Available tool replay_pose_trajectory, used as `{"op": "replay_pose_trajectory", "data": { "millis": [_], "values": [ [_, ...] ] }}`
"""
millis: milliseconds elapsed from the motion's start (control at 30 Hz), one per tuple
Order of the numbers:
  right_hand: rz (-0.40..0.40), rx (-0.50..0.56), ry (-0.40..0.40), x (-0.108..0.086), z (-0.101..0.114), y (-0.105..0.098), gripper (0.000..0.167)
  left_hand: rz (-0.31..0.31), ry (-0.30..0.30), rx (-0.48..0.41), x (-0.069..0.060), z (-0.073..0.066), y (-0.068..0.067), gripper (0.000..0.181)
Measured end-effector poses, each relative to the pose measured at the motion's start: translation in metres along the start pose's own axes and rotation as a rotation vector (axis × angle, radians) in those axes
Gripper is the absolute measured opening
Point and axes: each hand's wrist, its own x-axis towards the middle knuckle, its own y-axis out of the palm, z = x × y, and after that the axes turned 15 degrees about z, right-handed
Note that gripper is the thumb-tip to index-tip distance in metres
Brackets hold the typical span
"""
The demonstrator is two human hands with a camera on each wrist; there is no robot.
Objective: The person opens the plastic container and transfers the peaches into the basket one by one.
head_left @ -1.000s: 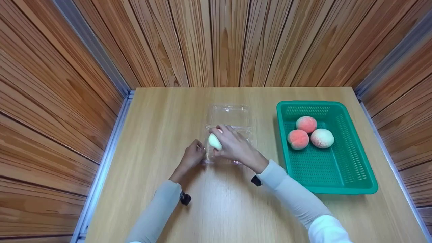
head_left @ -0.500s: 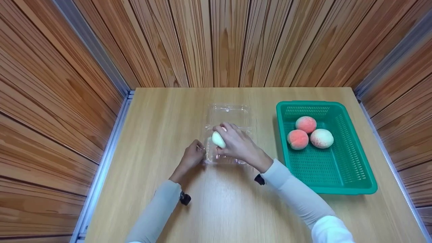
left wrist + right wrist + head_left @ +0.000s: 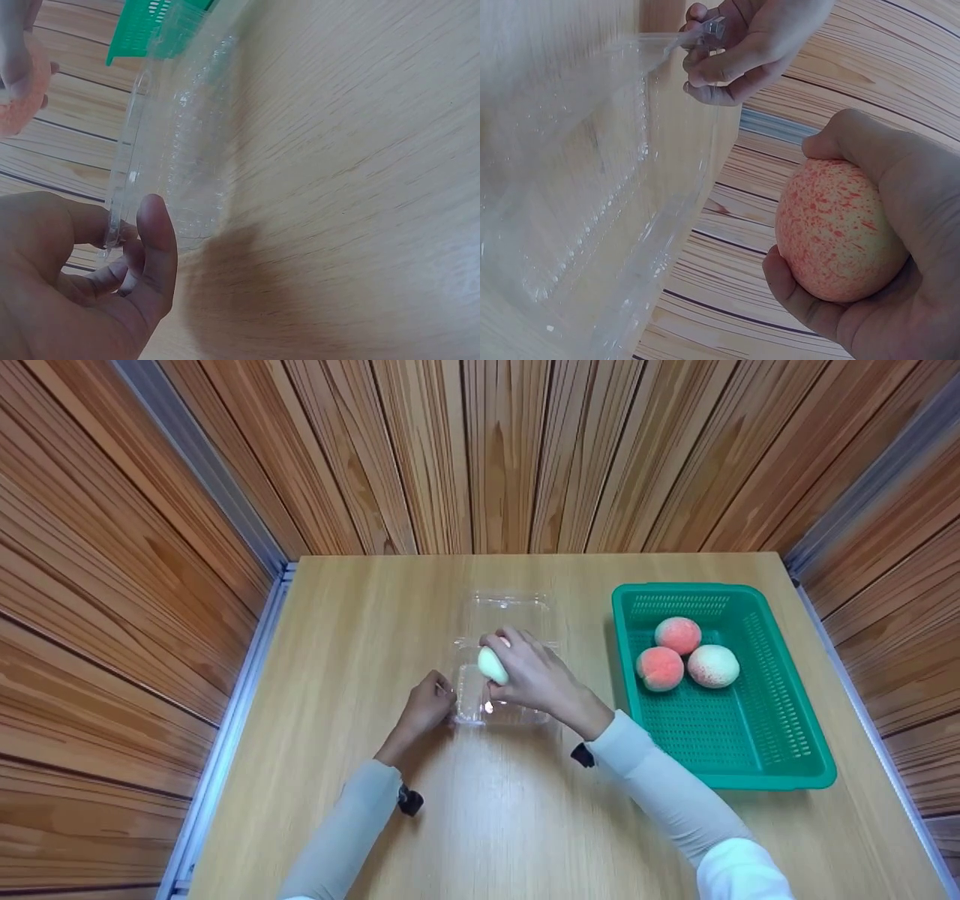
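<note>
A clear plastic clamshell container (image 3: 471,697) lies opened out on the table, its lid (image 3: 506,615) folded back toward the wall. My left hand (image 3: 429,703) pinches the container's near left rim between thumb and fingers, as the left wrist view also shows. Above the container my right hand (image 3: 536,675) grips a peach (image 3: 836,229), pale with red speckles, its fingers and thumb curled round it. In the right wrist view the peach hangs apart from the container wall. Part of the container is hidden beneath the right hand.
To the right stands a green perforated basket (image 3: 750,742). In it sit two pinkish-red peaches (image 3: 660,669) and one whitish speckled peach (image 3: 713,667). Wood-panelled walls (image 3: 502,457) rise behind the table and on both sides.
My right hand has moved slightly right and toward the back with the peach in its grip. The left hand stays on the container's rim.
</note>
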Motion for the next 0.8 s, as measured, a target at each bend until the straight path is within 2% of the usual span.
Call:
{"op": "replay_pose_trajectory", "data": {
  "millis": [233, 533, 800],
  "values": [
    [0.012, 0.012, 0.035, -0.003, -0.004, -0.006, 0.064, 0.014, -0.017, -0.009, 0.0, 0.001, -0.001, 0.009],
    [0.018, 0.023, 0.057, -0.007, -0.009, -0.011, 0.067, -0.006, -0.058, -0.025, 0.0, -0.005, -0.005, 0.015],
    [0.001, 0.016, 0.05, -0.011, -0.013, -0.016, 0.065, -0.016, -0.044, -0.022, 0.001, -0.004, -0.005, 0.013]
  ]
}}
